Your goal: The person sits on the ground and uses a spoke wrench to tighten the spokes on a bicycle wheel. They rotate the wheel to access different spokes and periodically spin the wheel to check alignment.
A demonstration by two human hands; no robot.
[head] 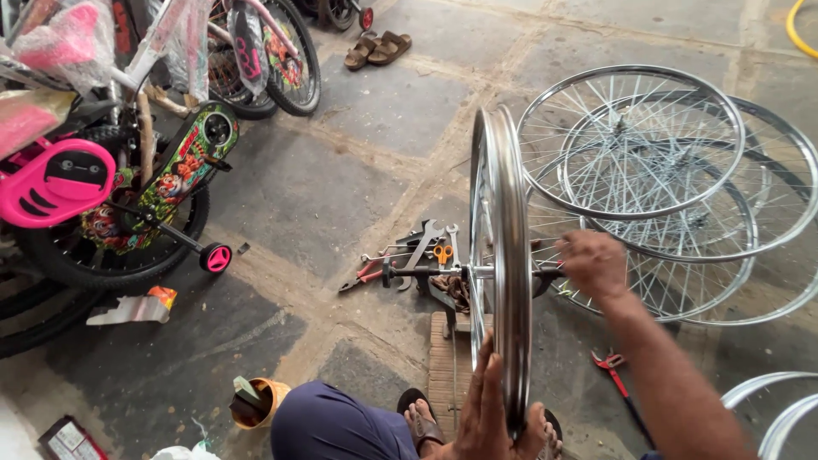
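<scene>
Wheel rim stands upright on edge in a truing stand, seen almost edge-on, so its plane runs straight away from the person and the axle points left to right. Left hand sits at the near bottom of the rim, palm flat against the left face, fingers stretched up along the metal, pretty much open, pressing rather than gripping. Right hand is up at hub height on the rim's right side, at the axle end; fingers look curled, but what they've got hold of is hidden behind the hand, so can't tell.

So the rim sits between the two hands, left low and near, right higher and farther out. Left is the one actually on the rim.

Room-wise: the right side is crowded, with a stack of spoked wheels lying flat on the floor just past the right hand. Wrenches, orange-handled scissors and red pliers lie just left of the stand. Another red-handled tool lies under the right forearm. Kids' bikes are well apart on the far left, with open stone floor in between.
</scene>
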